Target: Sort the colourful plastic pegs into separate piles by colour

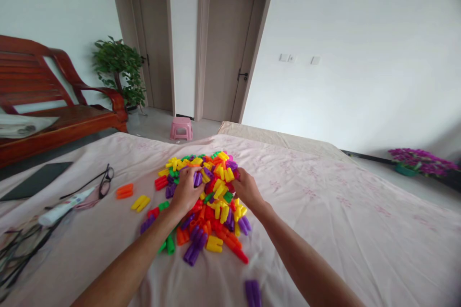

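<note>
- Left hand (185,191): comes in from the near left over the heap; narrow grip, thumb and fingers closed about a purple block (198,179).
- Right hand (248,189): at the right side of the heap, fingertips bent in beside a red block (236,174); whether they grip it, cannot tell.
- Heap (220,189): plastic blocks in red, orange, yellow, green and purple, piled loosely on the middle of the sheet (306,211), between and below the two hands.
- Orange block (124,191): lying apart, left of the heap.
- Yellow block (140,203): lying between the orange block and the heap.
- Stray purple block (253,293): at the near edge of view, apart from the heap, partly cut off.
- Glasses (104,184): dark frame, on the sheet at left.
- Tube (66,206): white, just beside the glasses.
- Cords (21,254): dark, tangled, near left corner; other items there too blurred to name.
- Dark flat item (36,181): far side of the tube.
- Bench (61,117): red-brown wood, far left.
- Plant (118,69): leafy, in a pot beside the bench.
- Stool (181,128): pink, on the floor beyond the sheet.
- Flowers (421,160): purple, far right.
</note>
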Tool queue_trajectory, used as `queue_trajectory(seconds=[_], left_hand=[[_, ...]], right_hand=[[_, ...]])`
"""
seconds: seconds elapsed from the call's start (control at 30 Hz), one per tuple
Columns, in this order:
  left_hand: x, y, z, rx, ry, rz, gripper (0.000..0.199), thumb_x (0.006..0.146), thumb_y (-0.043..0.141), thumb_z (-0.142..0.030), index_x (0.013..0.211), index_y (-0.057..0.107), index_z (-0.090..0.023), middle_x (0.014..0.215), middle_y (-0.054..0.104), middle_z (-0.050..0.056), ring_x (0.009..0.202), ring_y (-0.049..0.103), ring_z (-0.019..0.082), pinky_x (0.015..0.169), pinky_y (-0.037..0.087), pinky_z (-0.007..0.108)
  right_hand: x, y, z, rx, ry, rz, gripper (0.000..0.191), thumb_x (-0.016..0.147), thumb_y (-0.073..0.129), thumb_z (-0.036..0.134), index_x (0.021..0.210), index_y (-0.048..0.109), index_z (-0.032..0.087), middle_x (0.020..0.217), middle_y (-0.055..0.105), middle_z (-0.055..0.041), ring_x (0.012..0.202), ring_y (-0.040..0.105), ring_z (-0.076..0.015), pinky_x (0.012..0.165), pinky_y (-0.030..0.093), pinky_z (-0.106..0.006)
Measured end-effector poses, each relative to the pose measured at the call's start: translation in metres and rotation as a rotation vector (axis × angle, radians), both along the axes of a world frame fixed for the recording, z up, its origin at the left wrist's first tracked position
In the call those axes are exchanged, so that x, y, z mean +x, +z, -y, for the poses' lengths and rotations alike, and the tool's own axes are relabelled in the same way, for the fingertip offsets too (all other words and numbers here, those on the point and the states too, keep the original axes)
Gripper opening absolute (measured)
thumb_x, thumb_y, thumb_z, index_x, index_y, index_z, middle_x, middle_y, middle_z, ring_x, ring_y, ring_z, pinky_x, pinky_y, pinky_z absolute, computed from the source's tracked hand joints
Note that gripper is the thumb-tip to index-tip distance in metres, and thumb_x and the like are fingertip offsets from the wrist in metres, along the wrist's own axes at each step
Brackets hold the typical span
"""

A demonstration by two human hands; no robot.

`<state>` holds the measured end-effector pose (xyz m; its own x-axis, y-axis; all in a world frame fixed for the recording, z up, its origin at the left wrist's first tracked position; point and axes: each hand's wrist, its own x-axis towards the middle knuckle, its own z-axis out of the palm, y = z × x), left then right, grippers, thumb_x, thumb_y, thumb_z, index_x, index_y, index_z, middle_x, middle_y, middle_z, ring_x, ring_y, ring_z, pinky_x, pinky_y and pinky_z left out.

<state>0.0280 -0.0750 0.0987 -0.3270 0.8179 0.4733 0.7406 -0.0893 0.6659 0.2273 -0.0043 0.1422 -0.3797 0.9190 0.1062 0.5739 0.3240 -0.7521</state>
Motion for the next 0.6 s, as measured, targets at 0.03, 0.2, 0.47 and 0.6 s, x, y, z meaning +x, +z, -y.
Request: queue_trajectory(seconds=[0.03, 0.2, 0.47, 0.6], left_hand=[[0.001, 0.003, -0.001, 0.012, -0.007, 0.004, 0.041, 0.079, 0.058, -0.018, 0.119, 0.053, -0.018, 0.121, 0.057, 0.010, 0.121, 0.050, 0.022, 0.108, 0.039, 0.040], [-0.008, 0.018, -0.002, 0.003, -0.039, -0.008, 0.037, 0.080, 0.060, -0.025, 0.117, 0.059, -0.020, 0.120, 0.059, 0.008, 0.120, 0.052, 0.022, 0.108, 0.039, 0.040], [-0.067, 0.022, 0.015, -0.111, 0.038, 0.078, 0.043, 0.086, 0.047, -0.053, 0.106, 0.068, -0.021, 0.117, 0.067, 0.006, 0.102, 0.064, 0.022, 0.093, 0.050, 0.033], [-0.105, 0.011, 0.015, -0.256, 0.288, -0.033, 0.054, 0.086, 0.038, -0.061, 0.114, 0.064, -0.022, 0.117, 0.068, 0.010, 0.104, 0.064, 0.027, 0.092, 0.048, 0.037]], right_hand=[[-0.004, 0.008, 0.001, 0.081, 0.005, 0.071, 0.023, 0.077, 0.045, 0.012, 0.095, 0.057, 0.019, 0.075, 0.066, -0.0021, 0.062, 0.061, -0.0146, 0.056, 0.042, -0.021], [-0.018, 0.035, 0.005, 0.383, 0.078, 0.350, 0.027, 0.087, 0.042, 0.016, 0.112, 0.054, 0.018, 0.084, 0.068, -0.0077, 0.076, 0.063, -0.0215, 0.067, 0.038, -0.027], [0.033, 0.004, -0.064, 0.135, -0.170, 0.037, 0.026, 0.080, 0.050, 0.016, 0.105, 0.058, 0.017, 0.083, 0.070, -0.0055, 0.071, 0.065, -0.0159, 0.058, 0.044, -0.021], [0.077, -0.030, -0.101, -0.146, -0.354, -0.139, 0.026, 0.074, 0.053, 0.016, 0.100, 0.058, 0.015, 0.074, 0.070, -0.0061, 0.061, 0.066, -0.0150, 0.048, 0.047, -0.019]])
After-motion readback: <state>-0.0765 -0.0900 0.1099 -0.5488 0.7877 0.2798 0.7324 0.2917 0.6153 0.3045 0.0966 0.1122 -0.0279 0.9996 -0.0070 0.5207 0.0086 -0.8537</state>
